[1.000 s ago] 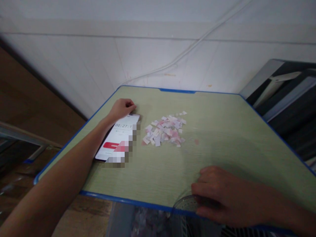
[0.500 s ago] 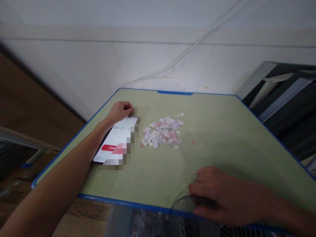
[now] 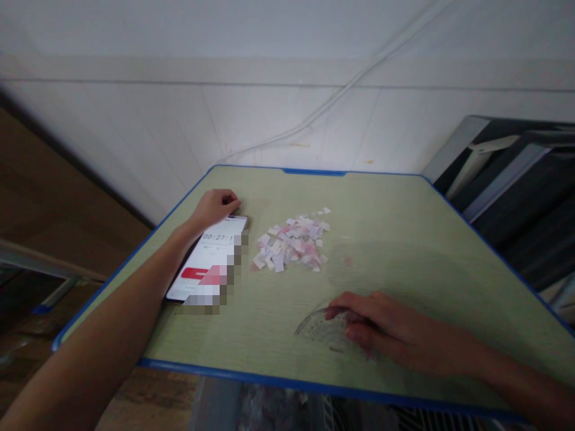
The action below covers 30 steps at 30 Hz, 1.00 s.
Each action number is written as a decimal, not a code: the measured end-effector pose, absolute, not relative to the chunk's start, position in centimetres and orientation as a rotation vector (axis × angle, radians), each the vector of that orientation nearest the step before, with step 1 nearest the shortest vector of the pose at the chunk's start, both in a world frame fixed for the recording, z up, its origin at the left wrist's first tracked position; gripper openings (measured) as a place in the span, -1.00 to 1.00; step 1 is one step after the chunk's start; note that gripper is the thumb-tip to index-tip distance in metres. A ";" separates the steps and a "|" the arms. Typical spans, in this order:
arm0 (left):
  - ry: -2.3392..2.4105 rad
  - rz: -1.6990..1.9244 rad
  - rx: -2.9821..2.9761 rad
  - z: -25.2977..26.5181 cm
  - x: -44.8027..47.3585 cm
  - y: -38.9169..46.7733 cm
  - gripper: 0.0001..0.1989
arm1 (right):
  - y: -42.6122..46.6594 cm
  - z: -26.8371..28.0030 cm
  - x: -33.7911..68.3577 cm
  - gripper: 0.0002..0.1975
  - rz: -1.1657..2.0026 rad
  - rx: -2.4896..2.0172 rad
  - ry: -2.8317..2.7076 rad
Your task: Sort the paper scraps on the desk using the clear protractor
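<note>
My right hand (image 3: 372, 323) grips a clear protractor (image 3: 317, 328) between thumb and fingers, over the near right half of the table. The protractor's curved, marked edge points left; its right part is hidden by my fingers. My left hand (image 3: 218, 205) rests curled on the table at the far left, with no object visible in it. Just below it lies a phone (image 3: 204, 254) with a lit timer screen, partly covered by blurred squares. A loose pile of small white and pink paper pieces (image 3: 294, 242) sits mid-table, between my hands.
The pale green table (image 3: 390, 209) has a blue edge. Behind it is a white wall (image 3: 269, 114) with a cable (image 3: 327, 106) running across. Dark folded furniture (image 3: 516, 197) leans at the right, and a brown panel (image 3: 58, 179) stands at the left.
My right hand has moved up and left, bringing the protractor from the near edge onto the tabletop. My left hand keeps its place by the phone. The view has shifted slightly.
</note>
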<state>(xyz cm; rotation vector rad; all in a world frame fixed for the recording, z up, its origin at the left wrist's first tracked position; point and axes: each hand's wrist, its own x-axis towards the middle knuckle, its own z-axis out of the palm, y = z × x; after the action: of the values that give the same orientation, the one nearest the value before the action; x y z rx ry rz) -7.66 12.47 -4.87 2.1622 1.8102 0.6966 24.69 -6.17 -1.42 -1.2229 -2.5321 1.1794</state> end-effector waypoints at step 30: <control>1.805 0.725 2.144 -4.9 -7.4 12.4 -0.81 | -3.5 -3.3 25.9 -0.73 0.684 -1.489 -1.852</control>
<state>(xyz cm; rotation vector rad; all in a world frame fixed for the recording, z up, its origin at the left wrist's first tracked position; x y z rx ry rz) -7.38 12.38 -4.86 2.1440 1.8048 0.7248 25.86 -3.45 -3.28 -1.4885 -1.8525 0.6842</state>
